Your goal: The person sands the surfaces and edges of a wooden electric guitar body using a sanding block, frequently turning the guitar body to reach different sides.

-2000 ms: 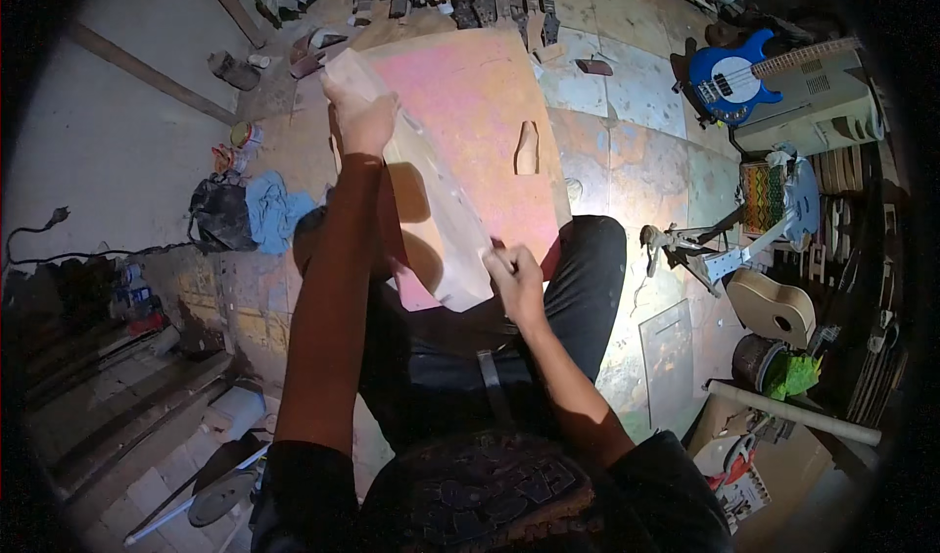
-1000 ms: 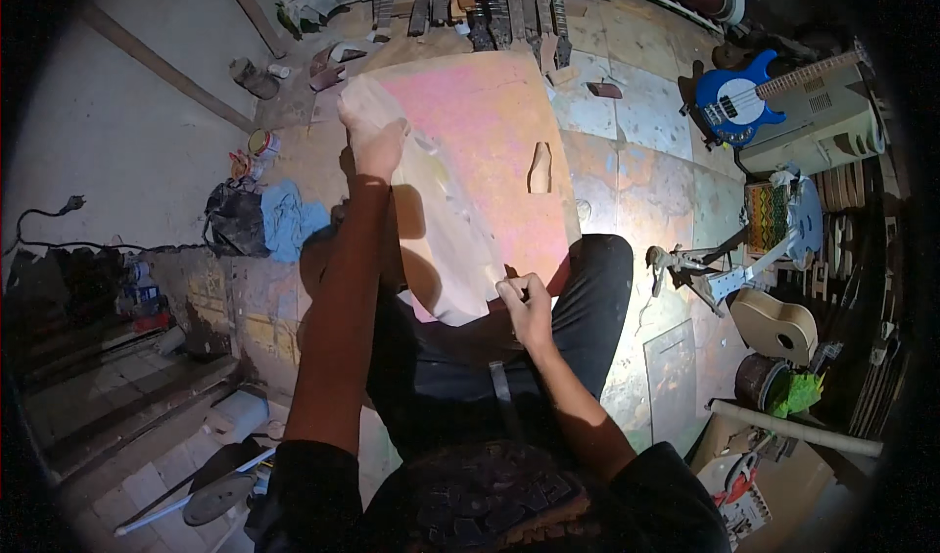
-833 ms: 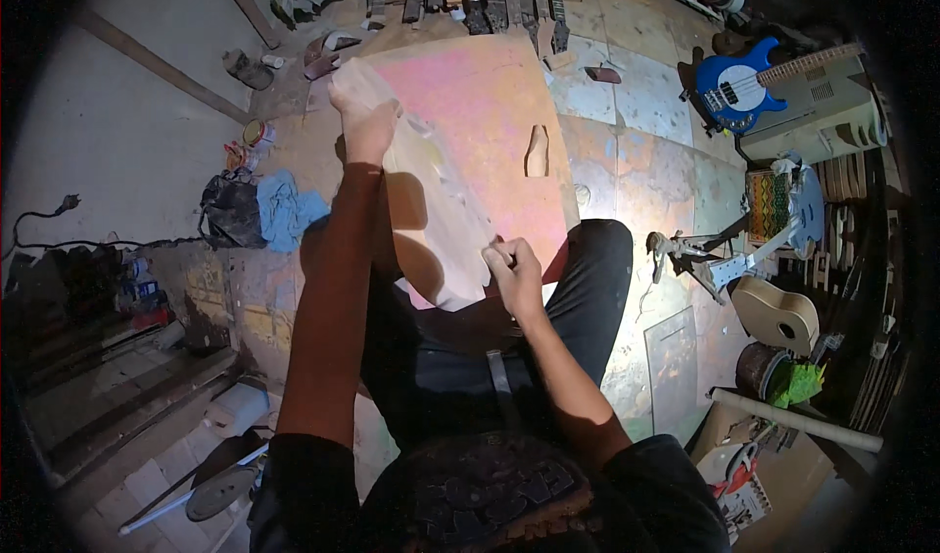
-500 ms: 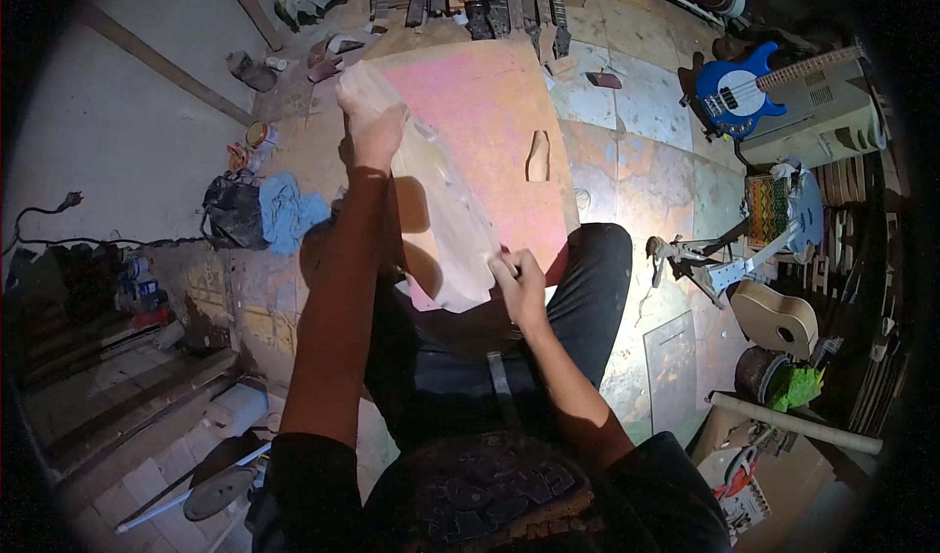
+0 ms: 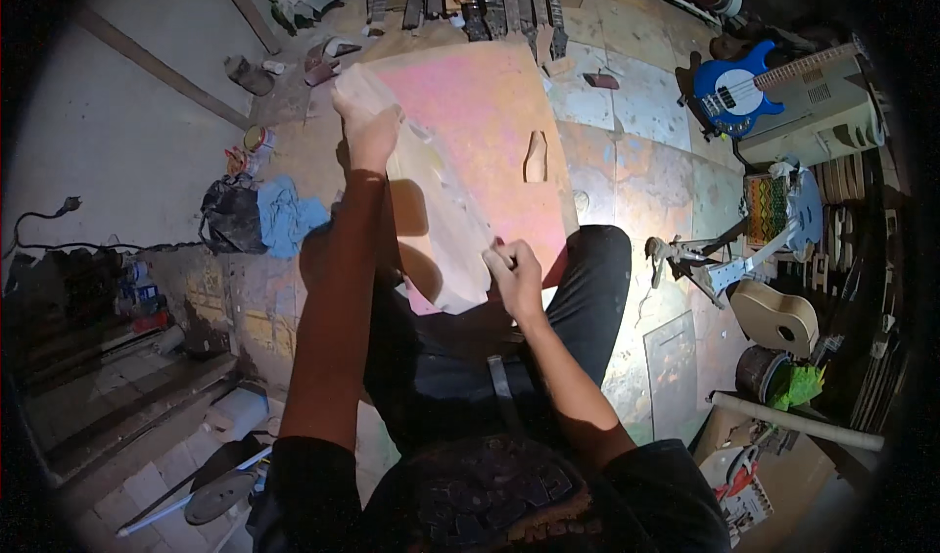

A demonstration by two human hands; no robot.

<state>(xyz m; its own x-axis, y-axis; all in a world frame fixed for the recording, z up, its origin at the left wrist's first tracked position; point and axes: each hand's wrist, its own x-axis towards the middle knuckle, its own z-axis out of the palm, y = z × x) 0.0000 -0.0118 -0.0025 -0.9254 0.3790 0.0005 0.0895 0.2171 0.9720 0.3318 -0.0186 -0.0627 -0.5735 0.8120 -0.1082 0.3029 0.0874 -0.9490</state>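
A long pale wooden piece [image 5: 446,225] with curved edges, like an unfinished guitar body, leans tilted over the board in front of my lap. Wrapped round its far upper end is my left hand [image 5: 370,134]. My right hand [image 5: 516,269] is closed at the piece's lower right edge. A bit of dark red shows at its fingertips, but what it pinches is mostly hidden. Beneath lies a pink-stained board [image 5: 470,93]. On that board rests a small bottle-shaped wooden piece [image 5: 536,157], to the right of the long one.
Dark guitar necks [image 5: 475,4] lie in a row beyond the board. To the right are a blue bass guitar [image 5: 734,93], a metal stand [image 5: 685,264] and an acoustic guitar body [image 5: 775,316]. A blue cloth [image 5: 289,218] and black bag [image 5: 233,210] sit at left.
My right hand has shifted very slightly along the piece's lower right edge, and its fingers have turned a little. The left hand keeps its grip at the far end.
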